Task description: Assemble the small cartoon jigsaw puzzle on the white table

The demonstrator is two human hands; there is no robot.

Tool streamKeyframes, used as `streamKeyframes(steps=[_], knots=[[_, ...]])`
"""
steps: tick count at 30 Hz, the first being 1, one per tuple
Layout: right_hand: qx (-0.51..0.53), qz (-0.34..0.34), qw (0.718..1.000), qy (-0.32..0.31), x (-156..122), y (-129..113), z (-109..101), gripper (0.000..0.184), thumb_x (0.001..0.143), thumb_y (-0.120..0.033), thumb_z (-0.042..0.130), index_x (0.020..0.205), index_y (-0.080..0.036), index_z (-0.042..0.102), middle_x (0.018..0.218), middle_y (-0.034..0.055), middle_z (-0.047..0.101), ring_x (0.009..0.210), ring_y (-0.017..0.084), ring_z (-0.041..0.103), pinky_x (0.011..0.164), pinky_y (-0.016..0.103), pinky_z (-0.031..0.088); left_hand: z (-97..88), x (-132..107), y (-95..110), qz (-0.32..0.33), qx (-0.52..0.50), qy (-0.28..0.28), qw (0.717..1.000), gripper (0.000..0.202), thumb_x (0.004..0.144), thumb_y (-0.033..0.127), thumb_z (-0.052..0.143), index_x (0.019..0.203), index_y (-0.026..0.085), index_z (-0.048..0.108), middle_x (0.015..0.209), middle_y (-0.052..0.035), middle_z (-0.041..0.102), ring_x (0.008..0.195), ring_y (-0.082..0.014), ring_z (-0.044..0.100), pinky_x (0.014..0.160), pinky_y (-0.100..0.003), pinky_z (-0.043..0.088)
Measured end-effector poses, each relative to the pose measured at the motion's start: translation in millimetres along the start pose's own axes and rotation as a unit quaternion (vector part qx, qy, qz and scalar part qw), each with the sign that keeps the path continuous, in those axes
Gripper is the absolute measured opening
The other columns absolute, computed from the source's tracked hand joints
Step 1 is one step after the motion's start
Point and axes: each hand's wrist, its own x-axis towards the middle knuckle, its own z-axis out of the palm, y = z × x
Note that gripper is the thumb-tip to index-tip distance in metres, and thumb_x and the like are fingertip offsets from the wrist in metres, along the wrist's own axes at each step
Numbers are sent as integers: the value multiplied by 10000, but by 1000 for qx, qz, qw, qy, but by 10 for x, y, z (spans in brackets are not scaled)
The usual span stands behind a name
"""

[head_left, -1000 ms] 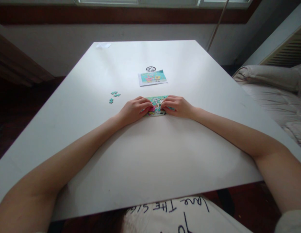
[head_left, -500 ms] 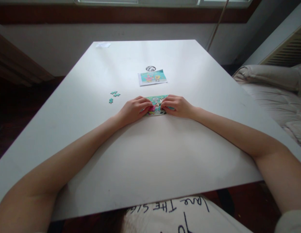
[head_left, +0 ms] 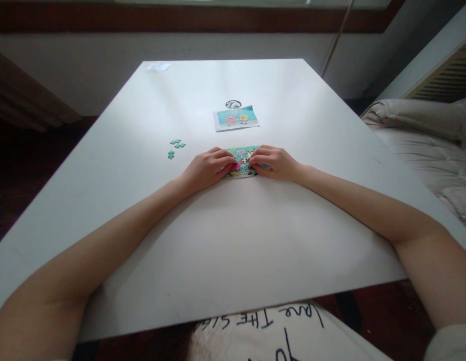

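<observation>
A small colourful jigsaw puzzle lies flat on the table in front of me, with cartoon figures on a teal ground. My left hand covers its left end, fingers bent together and fingertips pressing on the pink part. Over the right end is my right hand, its fingers curled inward with the tips against the puzzle. Whether a single piece sits under either set of fingertips is hidden. Several loose teal puzzle pieces lie to the left, beyond my left hand.
Beyond the puzzle lies a picture sheet with cartoon figures. Behind it is a round black-and-white mark. Some clear or white scrap rests at the far left corner of the white table. A cushioned seat stands at the right.
The view has tilted very slightly, so everything on the table sits a little higher. Both hands remain at the puzzle with hardly any movement.
</observation>
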Motion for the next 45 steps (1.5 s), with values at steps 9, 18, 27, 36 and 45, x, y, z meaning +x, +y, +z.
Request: streamKeyframes(steps=[9,18,27,36,45], knots=[[-17,-12,999,25,3,-9,-1,176,985,-268,518,904,-202,660,889,48,709,818,155,638,742,273,533,-4,-2,-3,9,1,7,1000,257,1004,264,475,1052,201,720,1034,-43,748,937,-162,664,830,-274,541],[-6,-6,999,40,2,-10,-4,135,976,-252,547,928,-180,651,834,44,691,769,147,620,713,253,509,0,5,4,12,-2,11,1000,248,998,260,488,1048,205,724,1028,-40,751,934,-162,665,822,-269,538],[-24,18,999,13,-7,-13,-6,207,1011,-270,458,1040,-207,652,898,54,701,824,159,624,734,273,502,0,11,3,2,-4,4,1000,271,1008,288,472,1043,208,728,1025,-47,751,944,-159,669,833,-273,545],[-21,19,999,17,-3,-28,-8,210,1012,-275,452,1010,-210,652,881,48,700,806,151,620,729,267,501,-8,8,8,6,-3,6,1000,272,1009,275,464,1047,206,724,1030,-45,750,939,-161,664,825,-271,537],[-23,11,999,24,5,-36,-20,197,1006,-262,459,994,-211,649,872,45,698,797,148,620,725,262,502,3,11,-1,17,2,15,1000,243,1003,273,494,1035,199,723,1012,-41,751,923,-160,666,807,-265,535]])
